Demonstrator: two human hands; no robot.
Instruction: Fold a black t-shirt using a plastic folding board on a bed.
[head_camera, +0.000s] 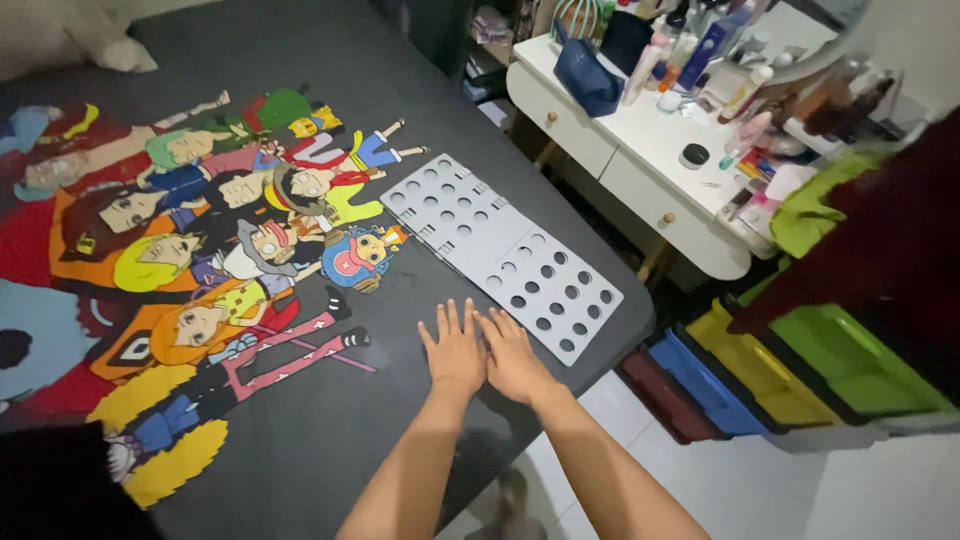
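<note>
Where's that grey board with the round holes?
The grey folding board lies flat on the dark bedspread near its right edge, just beyond both hands, left and right.

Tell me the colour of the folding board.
Folding board: light grey with round holes, head view.

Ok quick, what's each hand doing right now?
Left hand: open, flat on the dark bedsheet, holding nothing.
Right hand: open, flat beside it, holding nothing.

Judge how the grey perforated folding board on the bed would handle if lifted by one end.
The grey folding board looks like thin hinged plastic panels, so it would probably flex at the joints. Its many holes suggest it is light. Lying flat on the dark bedspread, it should slide, not roll.
</note>
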